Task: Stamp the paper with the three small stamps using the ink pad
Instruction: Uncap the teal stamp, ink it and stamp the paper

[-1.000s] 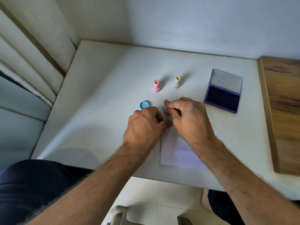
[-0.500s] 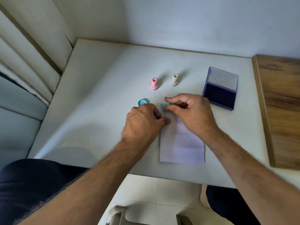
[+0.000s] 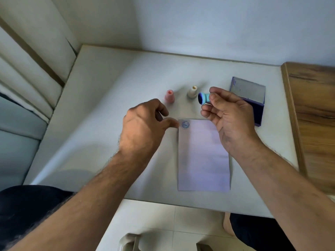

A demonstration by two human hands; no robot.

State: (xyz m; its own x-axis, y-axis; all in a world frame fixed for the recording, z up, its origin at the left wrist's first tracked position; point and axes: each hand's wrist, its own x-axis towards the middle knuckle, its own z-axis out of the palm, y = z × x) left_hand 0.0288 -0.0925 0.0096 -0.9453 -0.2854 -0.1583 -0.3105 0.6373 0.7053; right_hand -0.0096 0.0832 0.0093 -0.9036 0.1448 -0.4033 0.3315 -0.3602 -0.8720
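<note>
The teal stamp (image 3: 204, 98) is pinched sideways in the right hand (image 3: 230, 115), inked face pointing left, above the paper's (image 3: 204, 156) far end. A blue round print (image 3: 185, 124) marks its far-left corner, where the left hand's (image 3: 143, 124) loosely curled, empty fingers rest. Pink stamp (image 3: 169, 96) and cream stamp (image 3: 192, 91) stand beyond; the open ink pad (image 3: 253, 98) lies right.

Domestic room, likely a home. Evidence: small white table (image 3: 101, 109) set in corner of plain painted walls (image 3: 217, 24), cream curtain (image 3: 27, 51) at left, tiled floor (image 3: 154, 220) below, wood-grain furniture panel (image 3: 311, 115) at right.
</note>
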